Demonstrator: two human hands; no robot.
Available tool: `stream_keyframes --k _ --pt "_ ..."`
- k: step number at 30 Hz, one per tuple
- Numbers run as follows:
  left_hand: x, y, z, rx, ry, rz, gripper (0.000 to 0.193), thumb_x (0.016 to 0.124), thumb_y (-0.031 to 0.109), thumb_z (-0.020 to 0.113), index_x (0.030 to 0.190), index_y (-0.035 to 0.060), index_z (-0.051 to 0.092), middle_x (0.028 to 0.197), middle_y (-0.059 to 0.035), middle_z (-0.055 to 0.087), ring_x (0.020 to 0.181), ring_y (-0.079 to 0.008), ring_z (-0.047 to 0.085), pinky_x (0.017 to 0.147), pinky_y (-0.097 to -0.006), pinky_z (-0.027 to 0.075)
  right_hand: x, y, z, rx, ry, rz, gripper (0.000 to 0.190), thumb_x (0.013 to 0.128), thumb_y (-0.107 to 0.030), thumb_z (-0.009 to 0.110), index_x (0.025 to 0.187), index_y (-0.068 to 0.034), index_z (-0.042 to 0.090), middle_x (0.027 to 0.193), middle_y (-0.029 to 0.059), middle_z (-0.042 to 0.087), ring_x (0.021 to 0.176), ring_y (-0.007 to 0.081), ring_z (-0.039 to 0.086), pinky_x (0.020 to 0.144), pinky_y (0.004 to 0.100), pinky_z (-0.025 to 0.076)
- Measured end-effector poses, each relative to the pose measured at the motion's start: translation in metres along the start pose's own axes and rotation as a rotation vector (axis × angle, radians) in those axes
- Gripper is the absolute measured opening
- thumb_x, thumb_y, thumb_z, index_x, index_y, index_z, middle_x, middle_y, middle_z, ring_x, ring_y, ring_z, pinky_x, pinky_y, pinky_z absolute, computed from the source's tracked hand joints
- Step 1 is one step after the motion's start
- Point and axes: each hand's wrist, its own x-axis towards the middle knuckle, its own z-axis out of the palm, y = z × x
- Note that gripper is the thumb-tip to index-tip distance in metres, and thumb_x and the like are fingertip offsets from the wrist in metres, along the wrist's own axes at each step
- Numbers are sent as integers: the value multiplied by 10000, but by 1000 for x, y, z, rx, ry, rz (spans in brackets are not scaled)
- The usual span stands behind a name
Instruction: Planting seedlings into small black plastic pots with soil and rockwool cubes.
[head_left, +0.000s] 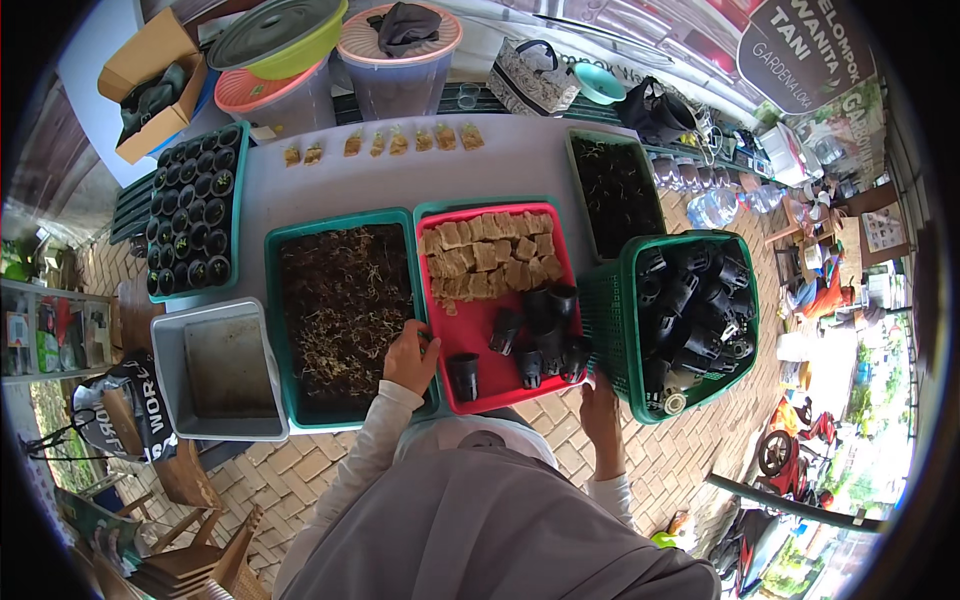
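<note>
My left hand (411, 358) rests at the shared edge of a green tray of dark soil with pale sprouts (341, 315) and a red plastic tray (472, 341); the fingers are bent, and whether they grip anything cannot be told. My right hand (602, 412) is at the red tray's near right corner, beside the green basket, its fingertips partly hidden. In the red tray, rows of brown growing-medium cubes (487, 255) lie at the far end. Several black net pots (551, 330) stand or lean nearer me, with one black pot (463, 376) apart at the near left.
A green basket (630, 330) of black net pots stands right. A grey tub (217, 367) and a tray of potted seedlings (191, 210) are left. Small seedling plugs (397, 142) line the table's far side, with another soil tray (615, 187) at right.
</note>
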Motion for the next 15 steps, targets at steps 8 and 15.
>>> stream_keyframes --k 8,15 --pt "1 -3 14 60 88 59 312 774 128 647 986 42 435 731 -133 542 671 -344 584 615 -432 462 6 -7 8 197 85 -80 202 897 -55 531 1079 31 521 994 249 608 904 407 592 748 450 476" --pt "6 9 7 94 285 315 341 765 54 595 1057 3 428 953 -185 485 860 -333 541 718 -396 474 2 -14 8 589 13 43 178 883 -28 537 1053 25 523 967 145 621 843 204 647 719 312 532"
